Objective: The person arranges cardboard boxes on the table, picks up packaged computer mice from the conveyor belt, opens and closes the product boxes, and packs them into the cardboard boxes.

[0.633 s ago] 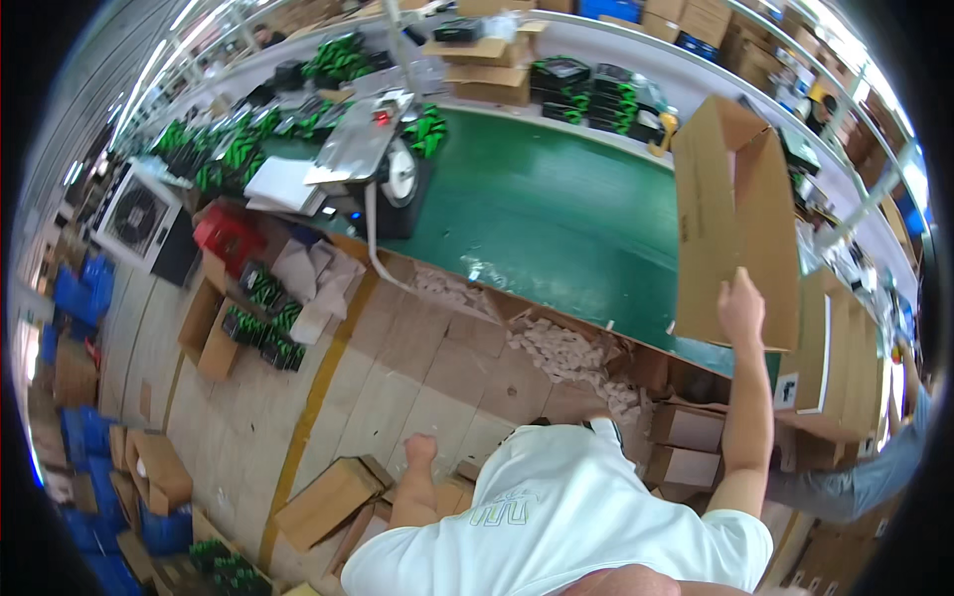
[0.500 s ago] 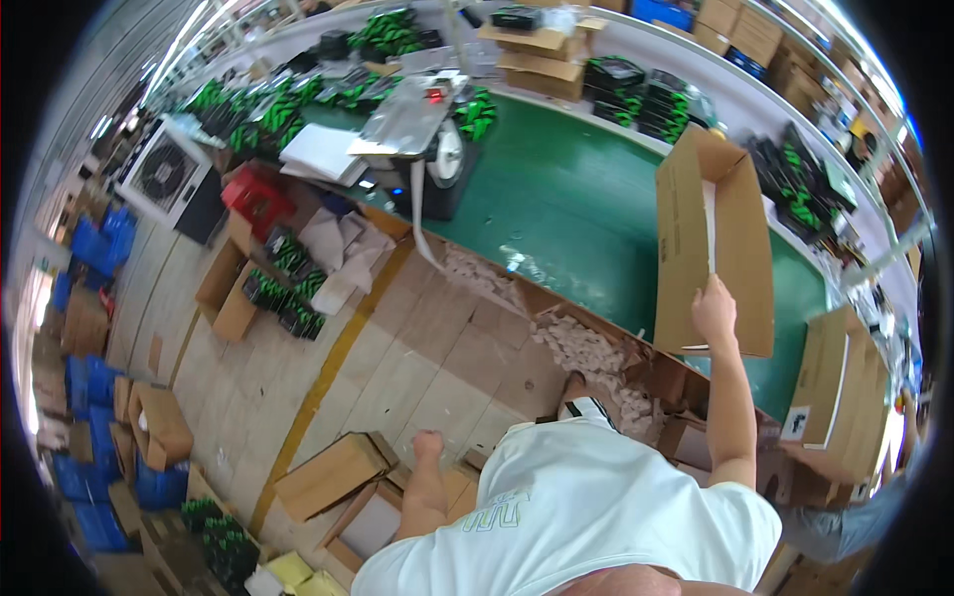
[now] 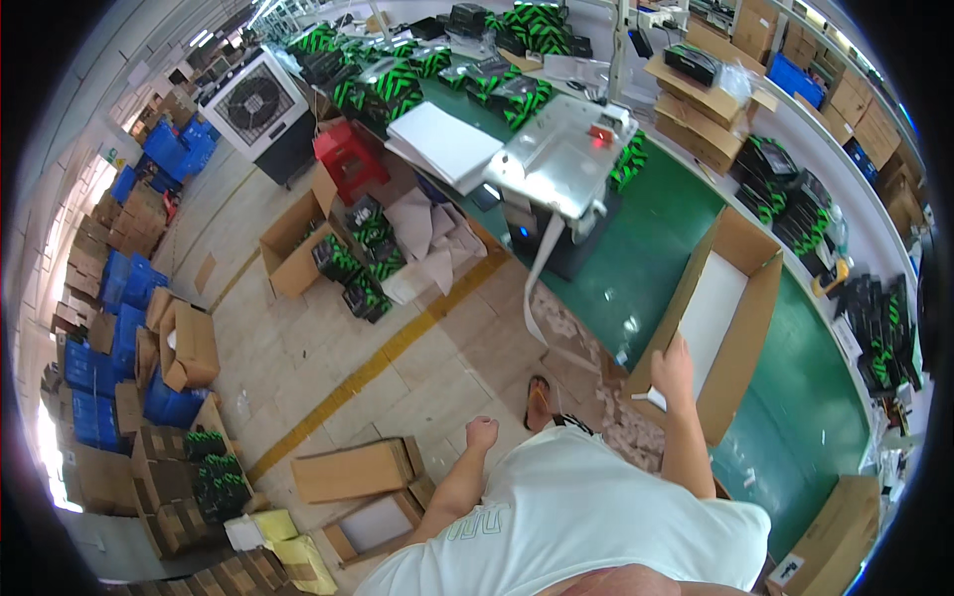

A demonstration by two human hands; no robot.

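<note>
A long open cardboard box (image 3: 747,348) rests on the green tabletop (image 3: 596,288), with a white sheet (image 3: 717,310) lining its bottom. My right hand (image 3: 673,373) grips this box by its left wall, near the end closest to me. Low at my side hangs my left hand (image 3: 482,433), curled into a fist with nothing visible in it. Beneath that hand, on the floor, are a closed-looking long carton (image 3: 353,470) and an open cardboard box (image 3: 343,541) with a pale lining.
Ahead on the bench stands a metal-topped machine (image 3: 556,149) trailing a white strip, beside stacked white sheets (image 3: 444,144). Black-and-green packages (image 3: 393,94) line the bench. A red stool (image 3: 350,159), an opened carton (image 3: 298,243) and a fan unit (image 3: 260,109) occupy the floor at far left.
The cardboard box, tilted up before, now lies flatter on the table with its inside showing. My view has shifted along the bench toward the machine. My left hand stays a fist.
</note>
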